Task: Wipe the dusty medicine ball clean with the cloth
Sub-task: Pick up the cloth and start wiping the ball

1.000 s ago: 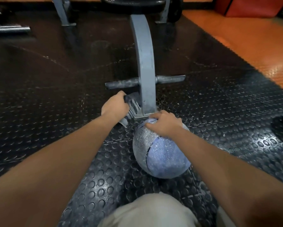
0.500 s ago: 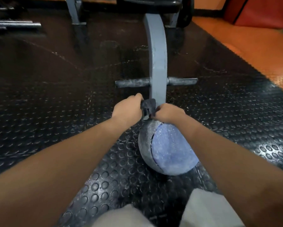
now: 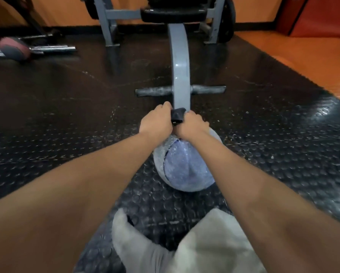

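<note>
Left hand (image 3: 157, 122) and right hand (image 3: 191, 126) both grip the cloth (image 3: 177, 115) above the medicine ball (image 3: 186, 170)

Round blue-grey medicine ball (image 3: 186, 170): rough pebbled skin, matt, white dust speckle all over. Dark bunched cloth (image 3: 177, 115): soft fabric, matt. Black studded floor mat (image 3: 283, 154): rubber, raised round dots, sheen. Curved grey bench frame (image 3: 182, 75): painted metal, smooth, semi-gloss. Grey crossbar (image 3: 155, 92): scuffed, dull. Black seat pad (image 3: 175, 14): smooth, vinyl look. Orange floor (image 3: 303, 56): smooth, glossy. Chrome bar (image 3: 52, 49): polished metal. Light grey trousers (image 3: 214, 243): matt cloth.
</note>
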Demonstrator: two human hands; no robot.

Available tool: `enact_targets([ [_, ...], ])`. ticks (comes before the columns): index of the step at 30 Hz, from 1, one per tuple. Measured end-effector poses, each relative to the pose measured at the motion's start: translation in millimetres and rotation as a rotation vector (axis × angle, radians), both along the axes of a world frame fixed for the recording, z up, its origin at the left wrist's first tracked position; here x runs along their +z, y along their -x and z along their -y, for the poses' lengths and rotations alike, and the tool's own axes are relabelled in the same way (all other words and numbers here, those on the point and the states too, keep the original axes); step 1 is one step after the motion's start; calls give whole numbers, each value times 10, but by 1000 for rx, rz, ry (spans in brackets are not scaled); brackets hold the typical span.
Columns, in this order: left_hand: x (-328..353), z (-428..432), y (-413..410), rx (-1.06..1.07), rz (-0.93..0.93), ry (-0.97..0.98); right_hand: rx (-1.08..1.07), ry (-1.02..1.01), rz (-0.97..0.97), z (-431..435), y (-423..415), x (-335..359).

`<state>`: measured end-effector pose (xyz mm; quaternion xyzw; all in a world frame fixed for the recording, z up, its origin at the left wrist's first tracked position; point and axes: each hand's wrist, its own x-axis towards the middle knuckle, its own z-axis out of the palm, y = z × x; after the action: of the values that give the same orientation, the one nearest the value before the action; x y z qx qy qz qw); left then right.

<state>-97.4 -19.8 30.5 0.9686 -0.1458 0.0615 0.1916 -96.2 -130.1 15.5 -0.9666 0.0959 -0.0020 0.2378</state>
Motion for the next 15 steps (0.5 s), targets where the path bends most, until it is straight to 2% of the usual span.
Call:
enact_targets([
  [6,-13,-141,486,105,38,51,240,116,53,169,662,-164],
  [11,54,-214,822,154,70,110,229,100,223,261,1115,-348],
  [15,159,-171,1091,176,92,100,270,78,203,288,1383,-395],
])
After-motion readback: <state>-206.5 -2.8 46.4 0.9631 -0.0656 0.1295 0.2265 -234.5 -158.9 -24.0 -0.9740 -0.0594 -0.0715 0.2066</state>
